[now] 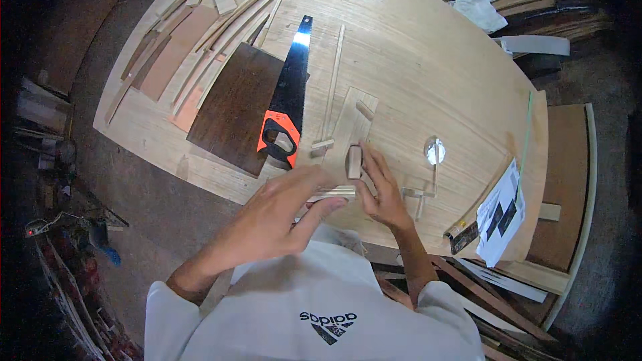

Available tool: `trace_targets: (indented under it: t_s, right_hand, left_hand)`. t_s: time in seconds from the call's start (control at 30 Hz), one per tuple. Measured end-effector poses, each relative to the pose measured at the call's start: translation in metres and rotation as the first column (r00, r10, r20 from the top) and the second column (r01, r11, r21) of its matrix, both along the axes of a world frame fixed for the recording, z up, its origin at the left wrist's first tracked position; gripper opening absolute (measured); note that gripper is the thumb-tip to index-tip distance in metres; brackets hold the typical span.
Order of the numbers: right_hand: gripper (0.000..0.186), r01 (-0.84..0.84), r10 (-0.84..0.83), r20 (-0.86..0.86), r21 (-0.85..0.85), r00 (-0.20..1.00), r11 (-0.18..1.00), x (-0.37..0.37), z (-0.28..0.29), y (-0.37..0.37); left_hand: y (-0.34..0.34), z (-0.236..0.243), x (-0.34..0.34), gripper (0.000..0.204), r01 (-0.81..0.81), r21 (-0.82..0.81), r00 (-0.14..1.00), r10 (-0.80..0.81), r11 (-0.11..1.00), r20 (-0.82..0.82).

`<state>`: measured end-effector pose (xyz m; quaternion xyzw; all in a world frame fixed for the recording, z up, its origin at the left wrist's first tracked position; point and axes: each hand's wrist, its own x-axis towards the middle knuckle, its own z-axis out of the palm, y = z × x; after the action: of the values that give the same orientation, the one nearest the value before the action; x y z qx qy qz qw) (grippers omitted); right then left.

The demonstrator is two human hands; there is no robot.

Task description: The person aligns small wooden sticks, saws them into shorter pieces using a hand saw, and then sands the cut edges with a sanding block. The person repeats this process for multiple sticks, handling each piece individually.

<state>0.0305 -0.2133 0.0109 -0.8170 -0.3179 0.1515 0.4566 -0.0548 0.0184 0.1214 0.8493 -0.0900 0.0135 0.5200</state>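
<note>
Blur softens the left hand (pixel 273 210), whose fingers (pixel 313 179) hide one end of the pale wood strips (pixel 341 191). The saw (pixel 294 83) covers part of the dark board (pixel 234 107). The far edge of the desk (pixel 435 73) is partly cut off; a white shirt (pixel 321 281) hides part of its near edge.

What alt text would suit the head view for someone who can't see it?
A person's left hand holds a light wooden piece while the right hand grips a small wooden block at a pale worktable. A handsaw with an orange-and-black handle lies partly over a dark brown board.
</note>
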Motion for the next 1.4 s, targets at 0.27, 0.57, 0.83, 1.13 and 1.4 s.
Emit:
trace_targets:
  t_s: [0.27,0.57,0.83,1.13,1.4]
  right_hand:
    - [0.059,0.284,-0.146,-0.375,0.344,0.916,0.895,-0.024,0.028,0.000]
    - [0.062,0.266,0.098,-0.456,0.666,0.885,0.696,-0.034,0.056,0.007]
    - [0.058,0.022,-0.057,0.067,0.436,0.996,0.900,-0.037,0.070,0.014]
    - [0.070,0.055,-0.093,0.271,0.142,0.958,0.988,-0.028,0.060,0.008]
    - [0.068,0.087,-0.092,0.005,0.291,0.996,0.953,-0.038,0.055,0.015]
  left_hand:
    - [-0.006,-0.004,-0.008,0.028,-0.041,-0.246,0.979,-0.010,0.968,-0.202]
    - [-0.004,-0.015,-0.019,0.033,-0.031,-0.515,0.908,-0.192,0.856,-0.374]
    - [-0.018,-0.013,-0.021,0.024,-0.119,-0.260,0.929,0.015,0.958,-0.369]
    - [-0.012,-0.005,-0.030,0.024,-0.105,-0.200,0.953,0.041,0.974,-0.299]
    - [-0.012,-0.004,-0.028,0.023,-0.068,-0.236,0.973,0.012,0.969,-0.232]
